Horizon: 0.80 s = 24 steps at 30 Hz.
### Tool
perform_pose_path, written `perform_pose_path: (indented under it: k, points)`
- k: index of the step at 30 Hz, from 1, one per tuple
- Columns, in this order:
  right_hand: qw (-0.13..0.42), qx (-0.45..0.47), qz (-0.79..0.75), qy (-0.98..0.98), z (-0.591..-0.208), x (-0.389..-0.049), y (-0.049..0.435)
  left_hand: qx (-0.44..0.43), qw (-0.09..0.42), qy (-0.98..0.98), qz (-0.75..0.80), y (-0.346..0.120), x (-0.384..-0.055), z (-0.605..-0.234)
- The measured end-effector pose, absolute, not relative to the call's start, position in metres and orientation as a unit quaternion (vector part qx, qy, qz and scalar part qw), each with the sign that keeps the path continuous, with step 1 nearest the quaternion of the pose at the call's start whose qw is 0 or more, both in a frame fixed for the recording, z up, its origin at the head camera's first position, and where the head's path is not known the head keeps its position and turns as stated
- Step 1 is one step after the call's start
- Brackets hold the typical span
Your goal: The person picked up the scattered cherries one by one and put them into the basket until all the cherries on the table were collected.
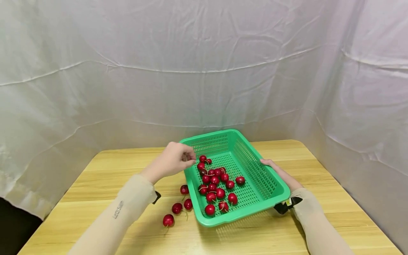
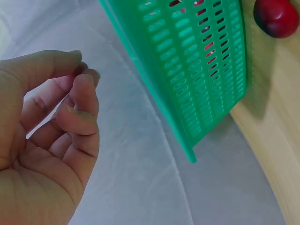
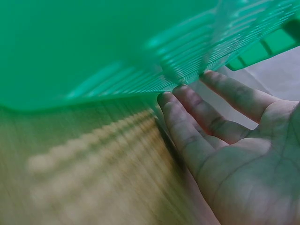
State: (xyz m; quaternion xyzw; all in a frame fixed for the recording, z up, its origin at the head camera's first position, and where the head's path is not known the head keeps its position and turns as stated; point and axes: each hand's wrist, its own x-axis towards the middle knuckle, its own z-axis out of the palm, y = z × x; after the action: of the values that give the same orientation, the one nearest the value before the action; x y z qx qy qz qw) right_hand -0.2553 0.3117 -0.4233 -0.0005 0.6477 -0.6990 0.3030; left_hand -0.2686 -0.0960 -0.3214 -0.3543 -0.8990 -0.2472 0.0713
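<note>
A green plastic basket (image 1: 251, 170) with slotted walls is tilted over the table and holds many red cherries (image 1: 220, 193), several with stems. At its left rim hovers my left hand (image 1: 173, 159), fingers loosely curled with thumb and fingertips close together. No cherry shows in that hand (image 2: 51, 117) in the left wrist view. My right hand (image 1: 280, 175) is at the basket's right side. Its fairly straight fingers (image 3: 229, 96) touch the underside and outer wall in the right wrist view. The right thumb is not clearly seen.
Several loose cherries (image 1: 177, 208) lie on the wooden table (image 1: 121, 170), left of the basket and below the left forearm. Pale cloth (image 1: 204, 88) hangs behind the table and along its sides. Black straps (image 1: 288, 205) circle the wrists.
</note>
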Motion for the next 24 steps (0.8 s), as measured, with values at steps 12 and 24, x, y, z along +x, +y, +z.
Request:
perform_pose_path:
  k: [12,24]
  points:
    - [0.303,0.0,-0.697,0.65,-0.423,-0.256,0.313,-0.348,0.058,-0.899,-0.261,-0.138,-0.213,-0.339]
    - [0.298,0.004,-0.691,0.659,-0.422,-0.256,0.312,-0.343,0.014,-0.914,-0.215,-0.155,-0.155,-0.372]
